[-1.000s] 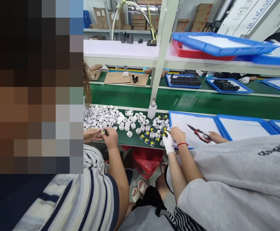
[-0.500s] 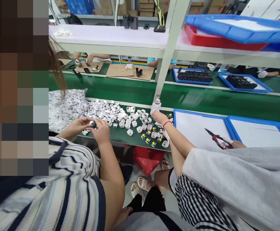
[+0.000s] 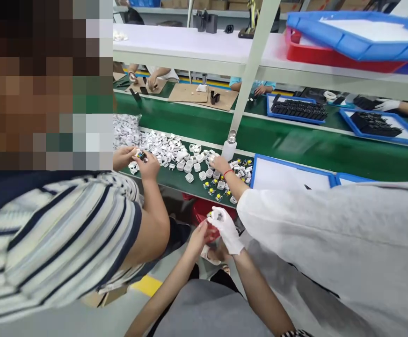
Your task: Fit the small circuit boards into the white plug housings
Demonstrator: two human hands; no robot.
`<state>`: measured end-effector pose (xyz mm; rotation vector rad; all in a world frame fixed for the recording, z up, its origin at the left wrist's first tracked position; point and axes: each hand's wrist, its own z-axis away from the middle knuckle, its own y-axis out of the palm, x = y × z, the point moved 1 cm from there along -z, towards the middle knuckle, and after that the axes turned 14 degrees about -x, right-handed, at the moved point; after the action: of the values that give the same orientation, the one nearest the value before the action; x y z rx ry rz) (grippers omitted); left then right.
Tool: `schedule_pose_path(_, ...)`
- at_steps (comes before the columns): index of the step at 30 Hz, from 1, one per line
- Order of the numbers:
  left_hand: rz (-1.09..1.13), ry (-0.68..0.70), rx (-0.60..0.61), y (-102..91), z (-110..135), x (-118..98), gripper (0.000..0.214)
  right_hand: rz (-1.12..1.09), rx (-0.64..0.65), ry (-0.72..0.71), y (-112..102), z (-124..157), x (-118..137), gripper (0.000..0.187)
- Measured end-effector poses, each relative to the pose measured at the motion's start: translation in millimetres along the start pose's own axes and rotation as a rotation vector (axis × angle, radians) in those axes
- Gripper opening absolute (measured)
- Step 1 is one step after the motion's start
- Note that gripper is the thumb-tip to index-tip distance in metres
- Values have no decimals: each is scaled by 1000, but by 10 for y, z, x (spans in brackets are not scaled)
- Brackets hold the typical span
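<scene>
Item: small white plastic housing (image 3: 216,216), held in front of me below the edge of the surface (image 3: 176,183). My gloved right hand (image 3: 227,230) pinches it from above; my bare left hand (image 3: 199,237) curls beside it, fingertips near. I judge it light, rigid and smooth; take hold across its flat sides.
</scene>
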<state>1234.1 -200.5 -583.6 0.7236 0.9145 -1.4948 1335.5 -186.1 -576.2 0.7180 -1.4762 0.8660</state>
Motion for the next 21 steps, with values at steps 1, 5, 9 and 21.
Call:
schedule_pose_path(1, 106, -18, 27, 62, 35, -41, 51, -10, 25, -2, -125, 80, -100, 25)
schedule_pose_path(5, 315, -40, 123, 138, 195, -116, 52, 154, 194, -237, -387, 210, -19, 40)
schedule_pose_path(9, 291, -39, 171, 52, 300, -140, 52, 429, 412, -384, -509, 219, 241, 37)
schedule_pose_path(21, 277, 56, 43, -138, 402, -417, 62, -179, 330, -198, -369, 314, 192, 31)
